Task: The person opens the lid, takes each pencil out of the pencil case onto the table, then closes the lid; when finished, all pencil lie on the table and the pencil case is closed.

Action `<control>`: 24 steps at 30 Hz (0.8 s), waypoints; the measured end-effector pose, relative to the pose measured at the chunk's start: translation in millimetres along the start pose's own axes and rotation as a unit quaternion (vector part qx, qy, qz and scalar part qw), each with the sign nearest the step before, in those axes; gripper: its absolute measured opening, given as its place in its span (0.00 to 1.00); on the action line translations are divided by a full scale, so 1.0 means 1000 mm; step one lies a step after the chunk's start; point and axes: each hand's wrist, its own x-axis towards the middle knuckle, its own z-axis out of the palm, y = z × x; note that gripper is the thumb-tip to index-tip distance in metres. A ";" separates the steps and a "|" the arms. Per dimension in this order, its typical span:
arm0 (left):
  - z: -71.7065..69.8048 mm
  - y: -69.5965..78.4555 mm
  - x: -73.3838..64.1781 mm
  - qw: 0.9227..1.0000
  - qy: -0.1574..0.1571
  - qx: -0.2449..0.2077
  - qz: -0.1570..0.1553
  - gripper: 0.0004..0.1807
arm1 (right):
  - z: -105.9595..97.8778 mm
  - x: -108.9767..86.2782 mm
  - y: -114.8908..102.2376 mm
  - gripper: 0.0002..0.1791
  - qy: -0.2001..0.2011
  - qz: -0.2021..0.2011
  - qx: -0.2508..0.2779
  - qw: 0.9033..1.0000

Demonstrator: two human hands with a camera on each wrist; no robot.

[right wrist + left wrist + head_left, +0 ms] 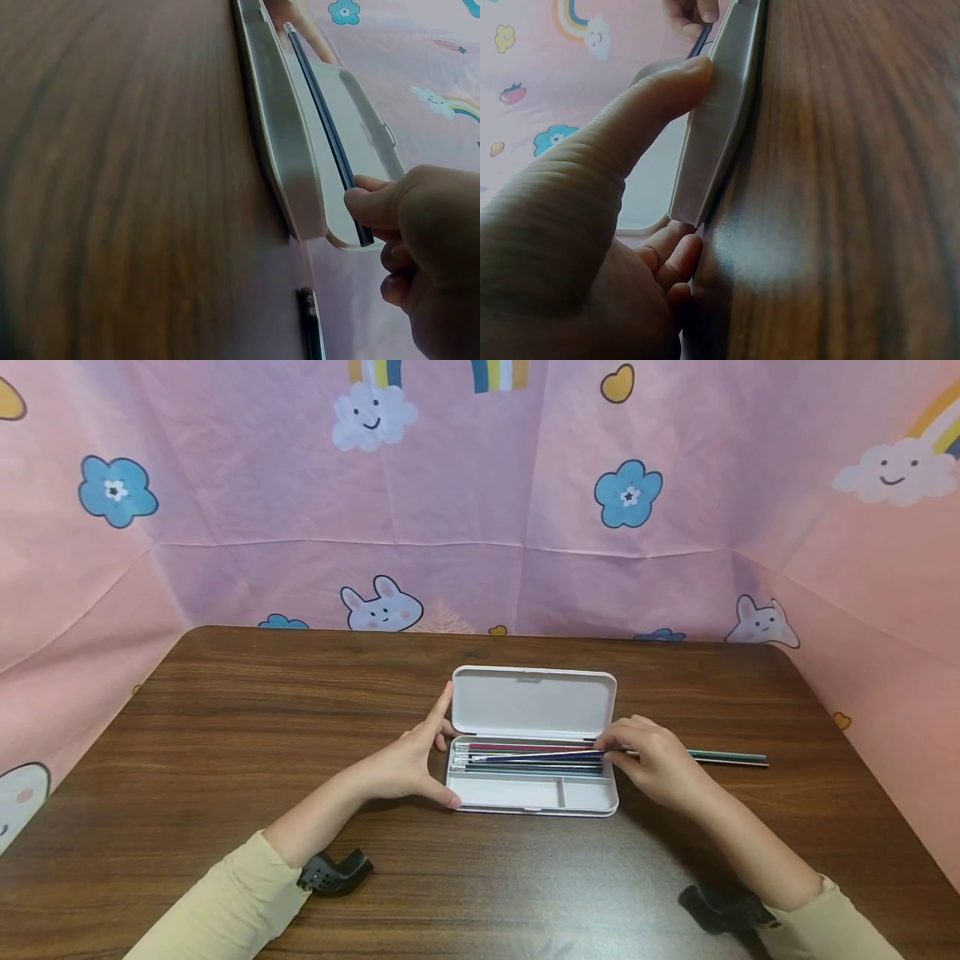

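A white pencil case (510, 792) lies with its lid (532, 702) raised, several pencils (525, 768) side by side in its long back compartment. My left hand (405, 768) holds the case's left end, thumb on the front corner, index finger up along the lid. In the left wrist view the other fingers (679, 259) curl against that end. With thumb and fingers, my right hand (660, 764) pinches a dark blue pencil (326, 120) near its unsharpened end. The pencil slants over the others, its eraser end (288, 28) toward the left.
Two or more loose pencils (727, 758), one green, one dark, lie on the wooden table (375, 693) right of the case, partly behind the right hand. The case's front has two shallow compartments split by a divider (560, 792). A patterned pink cloth (487, 485) hangs around the table.
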 end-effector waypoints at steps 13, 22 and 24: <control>0.000 0.005 -0.001 1.000 -0.001 -0.001 0.001 0.82 | -0.016 -0.019 0.007 0.19 0.026 -0.024 -0.003 0.999; -0.001 0.005 -0.001 1.000 -0.003 -0.005 -0.001 0.82 | -0.032 -0.038 0.014 0.22 0.039 -0.012 -0.014 0.999; -0.001 0.004 -0.001 1.000 -0.004 -0.007 -0.004 0.82 | -0.035 -0.042 0.017 0.22 0.044 -0.011 -0.019 0.999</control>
